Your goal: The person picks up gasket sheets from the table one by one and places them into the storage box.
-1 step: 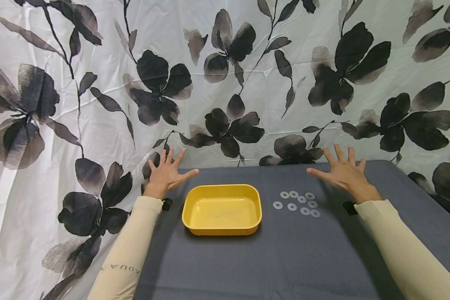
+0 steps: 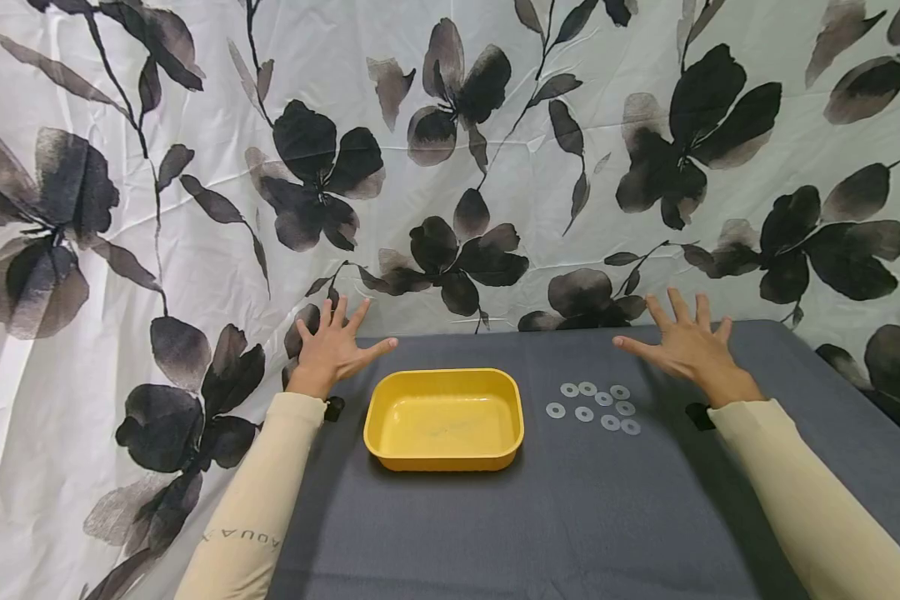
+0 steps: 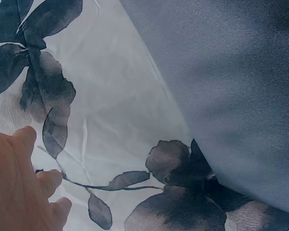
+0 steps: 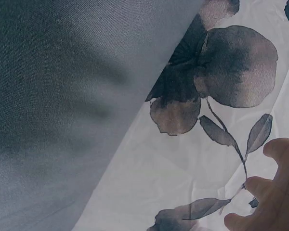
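Note:
In the head view my left hand (image 2: 332, 350) is held up with its fingers spread, to the upper left of a yellow rectangular tray (image 2: 444, 463). My right hand (image 2: 686, 344) is likewise raised and spread, beyond and to the right of several flat grey washers (image 2: 603, 399) lying loosely grouped on the cloth. Neither hand holds anything. Part of the left hand (image 3: 19, 183) shows at the lower left of the left wrist view. The right hand (image 4: 274, 192) fills the lower right corner of the right wrist view.
A dark grey cloth (image 2: 562, 517) covers the table under the tray and washers. Behind it hangs a white curtain (image 2: 217, 75) printed with dark flowers, which also runs down the left side. The table's far edge lies near both hands.

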`<act>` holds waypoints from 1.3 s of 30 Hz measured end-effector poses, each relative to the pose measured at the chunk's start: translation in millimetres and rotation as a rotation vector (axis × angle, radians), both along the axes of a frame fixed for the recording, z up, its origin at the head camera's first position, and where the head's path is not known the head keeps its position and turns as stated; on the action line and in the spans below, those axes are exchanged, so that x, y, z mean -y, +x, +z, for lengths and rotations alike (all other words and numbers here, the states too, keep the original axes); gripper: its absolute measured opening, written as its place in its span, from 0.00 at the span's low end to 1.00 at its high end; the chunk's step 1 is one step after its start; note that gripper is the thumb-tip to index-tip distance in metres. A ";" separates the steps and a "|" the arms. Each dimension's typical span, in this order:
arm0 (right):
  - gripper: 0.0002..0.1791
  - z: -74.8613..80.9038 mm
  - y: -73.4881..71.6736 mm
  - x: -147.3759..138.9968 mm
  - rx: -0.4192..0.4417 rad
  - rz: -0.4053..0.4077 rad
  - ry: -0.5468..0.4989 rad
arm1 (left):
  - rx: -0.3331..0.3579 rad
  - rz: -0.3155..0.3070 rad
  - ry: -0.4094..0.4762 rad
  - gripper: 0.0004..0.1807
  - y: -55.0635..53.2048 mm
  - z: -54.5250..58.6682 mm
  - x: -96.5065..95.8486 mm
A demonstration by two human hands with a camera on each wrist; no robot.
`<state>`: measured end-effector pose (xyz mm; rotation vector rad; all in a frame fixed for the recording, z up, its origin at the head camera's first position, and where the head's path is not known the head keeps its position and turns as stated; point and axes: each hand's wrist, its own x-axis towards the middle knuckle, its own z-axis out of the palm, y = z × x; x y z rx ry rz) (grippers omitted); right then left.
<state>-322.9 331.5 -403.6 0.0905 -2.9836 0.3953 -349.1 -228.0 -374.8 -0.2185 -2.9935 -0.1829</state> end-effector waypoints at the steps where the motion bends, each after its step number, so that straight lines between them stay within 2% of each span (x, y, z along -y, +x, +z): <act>1: 0.62 0.3 0.5 0.4 0.000 0.000 0.000 | -0.001 0.000 -0.003 0.57 -0.1 -0.2 0.0; 7: 0.62 1.5 2.5 1.4 0.003 0.001 0.006 | -0.008 -0.001 -0.009 0.57 -0.5 -0.5 -0.7; 17: 0.62 5.4 7.3 0.9 0.005 0.008 -0.004 | -0.005 0.008 -0.006 0.56 0.7 6.0 -1.3; 30: 0.61 4.4 15.0 2.6 0.002 0.018 0.010 | -0.009 0.003 -0.016 0.57 5.7 3.5 3.5; 39: 0.61 5.2 25.3 1.5 0.001 0.021 0.005 | -0.049 -0.003 -0.026 0.57 12.2 1.7 2.2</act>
